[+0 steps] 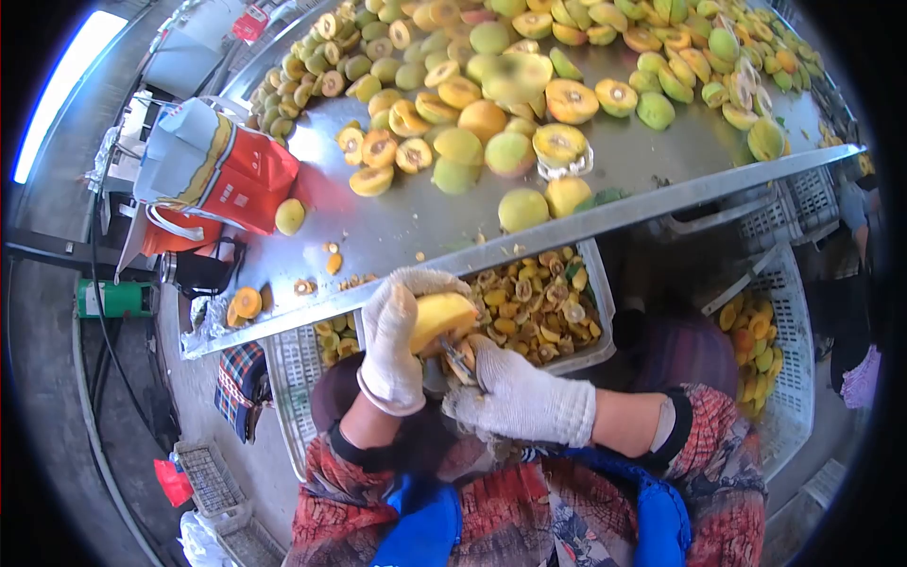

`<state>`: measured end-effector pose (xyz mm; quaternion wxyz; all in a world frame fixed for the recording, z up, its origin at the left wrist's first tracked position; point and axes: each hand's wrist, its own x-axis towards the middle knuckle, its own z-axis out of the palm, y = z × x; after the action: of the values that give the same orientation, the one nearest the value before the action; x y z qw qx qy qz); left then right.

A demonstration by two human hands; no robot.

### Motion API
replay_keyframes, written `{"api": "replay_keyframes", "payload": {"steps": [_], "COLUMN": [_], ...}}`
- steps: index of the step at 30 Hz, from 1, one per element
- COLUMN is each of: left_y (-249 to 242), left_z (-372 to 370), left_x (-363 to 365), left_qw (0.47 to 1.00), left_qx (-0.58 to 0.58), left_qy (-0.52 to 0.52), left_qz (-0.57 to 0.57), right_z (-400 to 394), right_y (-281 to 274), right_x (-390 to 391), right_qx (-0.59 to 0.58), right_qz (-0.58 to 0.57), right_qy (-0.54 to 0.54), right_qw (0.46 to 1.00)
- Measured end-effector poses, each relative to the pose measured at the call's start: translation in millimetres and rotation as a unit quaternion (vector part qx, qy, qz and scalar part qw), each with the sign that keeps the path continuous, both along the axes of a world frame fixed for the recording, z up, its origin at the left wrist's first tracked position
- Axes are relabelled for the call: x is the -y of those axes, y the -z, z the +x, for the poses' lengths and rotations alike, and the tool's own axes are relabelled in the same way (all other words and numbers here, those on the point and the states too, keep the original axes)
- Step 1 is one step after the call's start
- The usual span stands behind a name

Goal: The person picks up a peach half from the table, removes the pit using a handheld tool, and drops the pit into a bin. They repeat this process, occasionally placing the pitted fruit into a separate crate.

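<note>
My left hand (392, 340), in a white knitted glove, is closed round a yellow peeled-looking fruit piece (442, 317) near the table's front edge. Just right of it, my right hand (520, 392), gloved too, grips a small metal tool (460, 359) whose tip is at the fruit's lower side. The tool's exact shape is partly hidden by my fingers. Beneath and behind both hands is a crate (605, 293) of cut fruit pieces (539, 307). Halved and whole yellow-green fruits (458, 146) are heaped on the metal table (425, 222) ahead.
A red and white bag (231, 175) stands on the table's left side. The table's raised metal edge (605, 217) runs across in front of me. At the right is a white crate (794, 350) with fruit; low at the left are a plaid bag (238, 383) and grey baskets (210, 477).
</note>
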<state>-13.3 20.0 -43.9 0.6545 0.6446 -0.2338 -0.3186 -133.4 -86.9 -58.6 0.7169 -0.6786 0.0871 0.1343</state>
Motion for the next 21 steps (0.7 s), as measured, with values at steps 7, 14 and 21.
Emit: {"api": "replay_keyframes", "payload": {"steps": [7,14,21], "left_y": [5,-3,-10], "left_z": [0,8,10], "left_x": [-1,-11,-5], "left_qw": [0.991,0.984,0.996], "left_qx": [0.124,0.158,0.010], "left_qy": [0.025,0.082,0.079], "left_qz": [-0.047,-0.021,0.047], "right_z": [3,-1,-1], "right_y": [-23,-15,6], "right_x": [11,8,-2], "right_qx": [-0.136,-0.036,-0.007], "right_qz": [0.300,0.201,0.034], "right_qy": [-0.056,-0.024,-0.019], "right_qw": [0.943,0.979,0.999]}}
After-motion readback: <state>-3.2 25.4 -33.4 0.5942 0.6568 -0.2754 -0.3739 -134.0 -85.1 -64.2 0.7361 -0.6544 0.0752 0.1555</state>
